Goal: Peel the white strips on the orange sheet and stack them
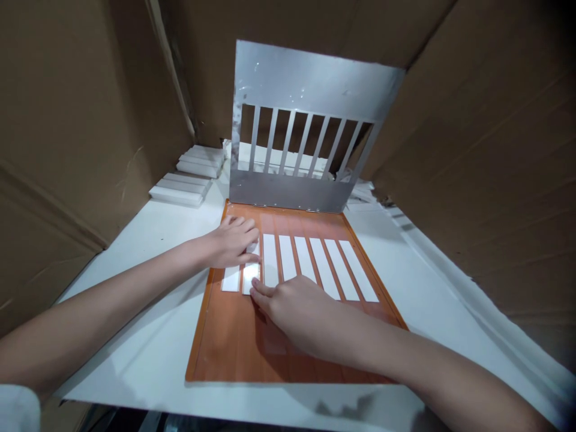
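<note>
An orange board [216,360] lies on the table, with several white strips [326,267] side by side on it. My left hand [234,240] rests over the upper part of the second strip from the left [251,277], fingers curled and thumb against it. This strip looks glossier than its neighbours. The fingers of my right hand [292,306] are pinched together at its lower end, the other fingers folded under. Behind the hands, a metal frame plate [315,78] with several long slots stands raised, its lower edge along the board's far edge. My fingers partly hide the strip ends.
Stacks of white strips [182,187] stand at the back left of the white table [135,336]. More white pieces [360,195] lie at the back right, behind the raised plate. Cardboard walls [486,180] close in the table at the back and both sides.
</note>
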Available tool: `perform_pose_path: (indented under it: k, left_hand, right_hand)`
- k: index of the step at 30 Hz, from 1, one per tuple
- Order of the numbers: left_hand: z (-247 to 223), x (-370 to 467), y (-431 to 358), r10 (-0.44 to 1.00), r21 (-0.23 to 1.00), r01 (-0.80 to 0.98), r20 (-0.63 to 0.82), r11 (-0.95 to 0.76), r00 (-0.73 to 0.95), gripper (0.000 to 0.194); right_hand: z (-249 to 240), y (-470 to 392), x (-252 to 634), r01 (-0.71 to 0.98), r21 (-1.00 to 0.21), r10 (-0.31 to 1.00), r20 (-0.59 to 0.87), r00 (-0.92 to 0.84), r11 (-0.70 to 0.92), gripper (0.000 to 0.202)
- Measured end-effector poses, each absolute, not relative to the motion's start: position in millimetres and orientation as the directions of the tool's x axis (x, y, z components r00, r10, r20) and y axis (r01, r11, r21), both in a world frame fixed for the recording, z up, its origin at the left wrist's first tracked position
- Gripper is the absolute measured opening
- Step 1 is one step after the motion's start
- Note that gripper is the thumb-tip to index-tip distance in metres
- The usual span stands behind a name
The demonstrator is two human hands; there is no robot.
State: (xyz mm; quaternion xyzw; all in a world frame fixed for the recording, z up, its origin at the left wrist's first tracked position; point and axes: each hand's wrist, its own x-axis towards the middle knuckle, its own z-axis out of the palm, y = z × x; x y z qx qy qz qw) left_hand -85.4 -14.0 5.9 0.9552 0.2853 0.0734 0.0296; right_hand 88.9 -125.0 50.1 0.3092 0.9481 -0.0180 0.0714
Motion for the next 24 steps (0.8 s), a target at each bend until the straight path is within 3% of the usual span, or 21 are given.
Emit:
perform_pose_path:
  k: [5, 10, 15, 24]
  left_hand:
    - [5.7, -82.4, -16.1, 0.594, 0.166, 0.572, 0.153, -0.803, 0.790, 0.017]
    - [13.4, -77.2, -25.3, 0.626, 0.271, 0.573, 0.183, -0.773, 0.758, 0.024]
    - [21.1, -72.8, -38.8, 0.607, 0.269, 0.554, 0.191, -0.788, 0.772, 0.031]
    - [21.0, -70.1, -42.2, 0.583, 0.223, 0.544, 0.179, -0.809, 0.793, 0.028]
  right_hand:
    - [50.4, -124.6, 88.2, 0.600, -0.018, 0.592, -0.140, -0.794, 0.800, 0.014]
    - [46.1, -124.2, 87.8, 0.595, 0.004, 0.589, -0.147, -0.795, 0.804, 0.019]
    - [44.2, -124.8, 87.6, 0.579, 0.043, 0.579, -0.139, -0.804, 0.814, 0.024]
    - [42.0, -123.5, 86.0, 0.569, 0.080, 0.573, -0.174, -0.801, 0.818, 0.015]
